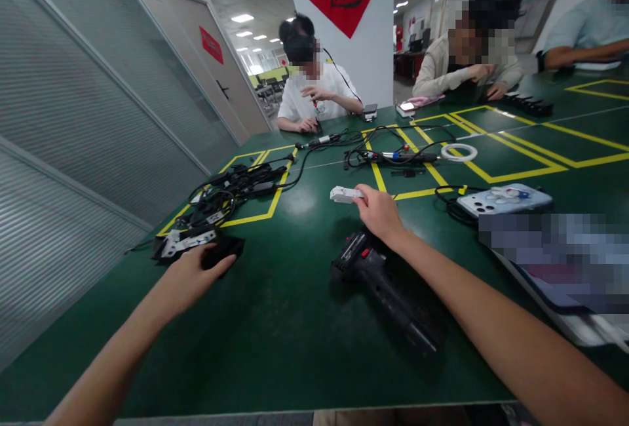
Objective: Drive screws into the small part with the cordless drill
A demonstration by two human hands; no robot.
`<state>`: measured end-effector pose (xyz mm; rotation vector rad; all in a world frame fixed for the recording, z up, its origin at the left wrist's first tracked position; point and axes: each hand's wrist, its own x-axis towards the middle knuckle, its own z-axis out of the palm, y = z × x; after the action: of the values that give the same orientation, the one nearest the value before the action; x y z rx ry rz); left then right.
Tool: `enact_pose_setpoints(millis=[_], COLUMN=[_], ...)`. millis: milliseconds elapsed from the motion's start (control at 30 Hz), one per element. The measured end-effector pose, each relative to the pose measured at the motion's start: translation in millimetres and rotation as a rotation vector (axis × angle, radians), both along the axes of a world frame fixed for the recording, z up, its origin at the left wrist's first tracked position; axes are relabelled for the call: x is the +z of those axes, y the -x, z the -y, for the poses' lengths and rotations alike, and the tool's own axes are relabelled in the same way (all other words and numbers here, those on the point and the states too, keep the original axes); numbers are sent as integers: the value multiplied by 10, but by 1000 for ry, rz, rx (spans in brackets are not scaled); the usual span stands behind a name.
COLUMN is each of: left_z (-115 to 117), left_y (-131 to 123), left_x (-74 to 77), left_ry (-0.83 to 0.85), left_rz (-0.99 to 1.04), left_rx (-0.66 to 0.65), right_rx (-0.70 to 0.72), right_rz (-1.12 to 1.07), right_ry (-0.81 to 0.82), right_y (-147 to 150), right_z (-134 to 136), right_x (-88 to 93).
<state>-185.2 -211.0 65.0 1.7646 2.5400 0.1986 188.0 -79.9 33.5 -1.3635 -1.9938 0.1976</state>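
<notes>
Green table (295,321), centre: right hand (381,213) pinching a small white plastic block (344,194), not yet lifted; near left, left hand (196,275) spread flat over a black pouch (223,249); black power tool (383,282) between, unheld.

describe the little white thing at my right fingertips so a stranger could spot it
On the big green table, look near the middle, just left of a yellow tape line. There lies a small white plastic block, its right end pinched by the right hand. The bulky power tool nearby is black; this is pale and slim.
</notes>
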Motion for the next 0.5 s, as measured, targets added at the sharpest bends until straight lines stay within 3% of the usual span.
enact_pose_setpoints(millis=[133,267,400,500], left_z=[476,725,764,689], left_y=[444,569,484,238], left_x=[-240,-375,-313,-161], left_ry=[69,144,47,-113], left_rz=[75,77,-5,-126], left_rx=[135,230,241,144], right_rx=[22,37,44,99], right_rz=[11,24,-5,-13], right_ry=[-3,-21,21,38], right_y=[24,0,16,93], right_z=[22,1,3,80], right_x=[-3,-10,1,47])
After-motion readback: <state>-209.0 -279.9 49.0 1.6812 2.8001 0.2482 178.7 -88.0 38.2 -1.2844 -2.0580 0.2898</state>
